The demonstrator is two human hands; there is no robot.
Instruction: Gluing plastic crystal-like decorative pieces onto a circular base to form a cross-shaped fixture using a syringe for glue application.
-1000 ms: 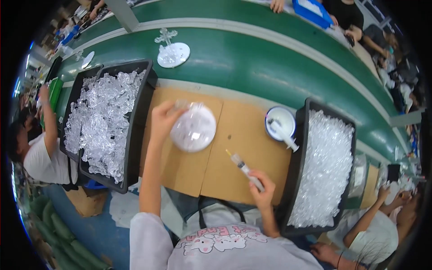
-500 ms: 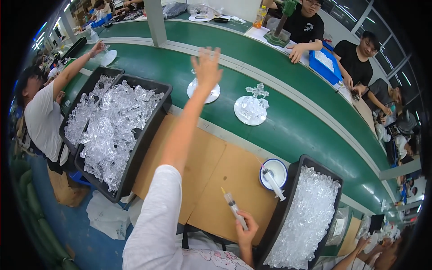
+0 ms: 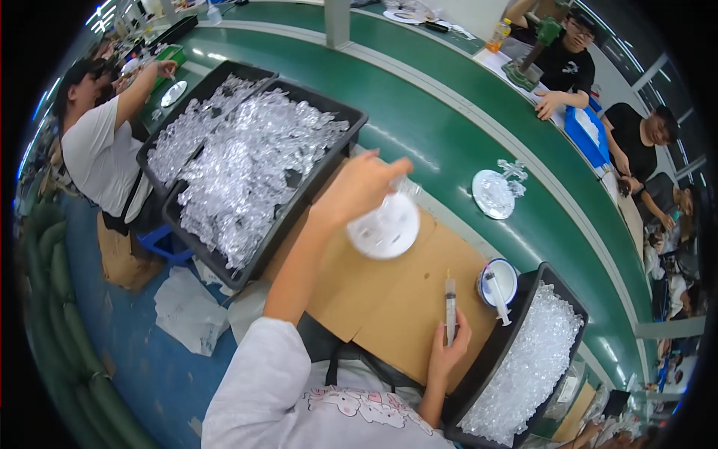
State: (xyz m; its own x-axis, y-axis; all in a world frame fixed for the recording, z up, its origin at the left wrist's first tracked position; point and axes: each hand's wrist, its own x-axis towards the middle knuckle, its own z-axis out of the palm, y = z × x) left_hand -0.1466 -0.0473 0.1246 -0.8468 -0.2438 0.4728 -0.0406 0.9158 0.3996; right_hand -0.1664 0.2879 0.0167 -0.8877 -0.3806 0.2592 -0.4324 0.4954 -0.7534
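Observation:
My left hand [image 3: 363, 187], blurred by motion, is closed on a clear plastic piece that stands on a round white disc [image 3: 385, 238]. The disc is over the brown cardboard. Its grip is partly hidden by the fingers. My right hand [image 3: 449, 346] grips a syringe [image 3: 450, 305] with its thin yellowish tip pointing up and away from me. Beyond the cardboard, another white disc [image 3: 490, 200] lies on the green conveyor with a clear cross-shaped ornament [image 3: 513, 176] on it. A second syringe [image 3: 495, 293] rests in a white blue-rimmed bowl [image 3: 485, 301] beside my right hand.
Black bins [image 3: 351, 129] of clear plastic parts stand at left, and another black bin [image 3: 479, 368] of small clear pieces at right. Cardboard [image 3: 419, 299] covers the bench between them. The green conveyor [image 3: 426, 123] curves past. Co-workers [image 3: 101, 153] sit at left and across.
My left hand has taken a white disc with its clear piece from the conveyor and brought it back over the cardboard. My right hand still holds the syringe, now more upright in view.

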